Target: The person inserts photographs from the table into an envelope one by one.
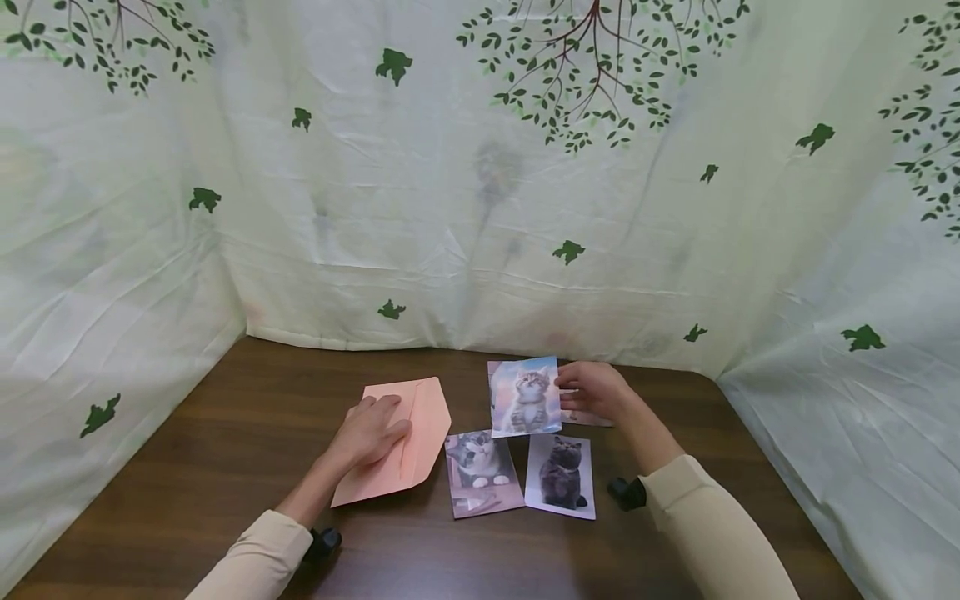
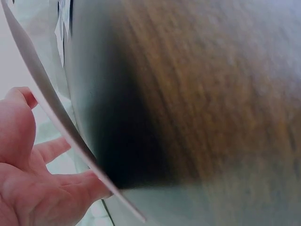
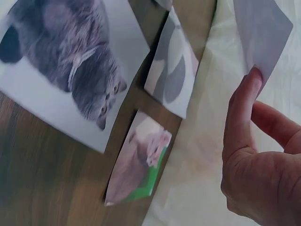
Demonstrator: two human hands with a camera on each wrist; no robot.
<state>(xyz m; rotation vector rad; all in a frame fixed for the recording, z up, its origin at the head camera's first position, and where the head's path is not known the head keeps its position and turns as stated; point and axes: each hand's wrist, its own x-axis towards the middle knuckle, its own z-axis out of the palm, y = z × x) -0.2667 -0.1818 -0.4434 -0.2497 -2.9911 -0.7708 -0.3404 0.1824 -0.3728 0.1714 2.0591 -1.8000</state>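
My left hand (image 1: 373,432) rests on a pink envelope (image 1: 429,417), fingers and thumb on its upper side. In the left wrist view, the envelope (image 2: 49,96) appears edge-on, tilted above the tabletop. Between fingers and thumb, my right hand (image 1: 596,390) pinches the edge of a kitten photo card (image 1: 531,400) with a blue and pink background; the right wrist view shows only its plain back (image 3: 261,33). Below it lie a card of a kitten with its paws up (image 1: 482,473) and a grey cat card (image 1: 560,475). Another card (image 1: 588,419) is partly covered by the right hand.
Dark brown wood forms the tabletop (image 1: 225,467). A pale curtain (image 1: 337,250) with leaf prints borders its back and sides. Further cards show in the right wrist view, including a cat card with a green patch (image 3: 141,162) and a grey-and-white one (image 3: 173,68).
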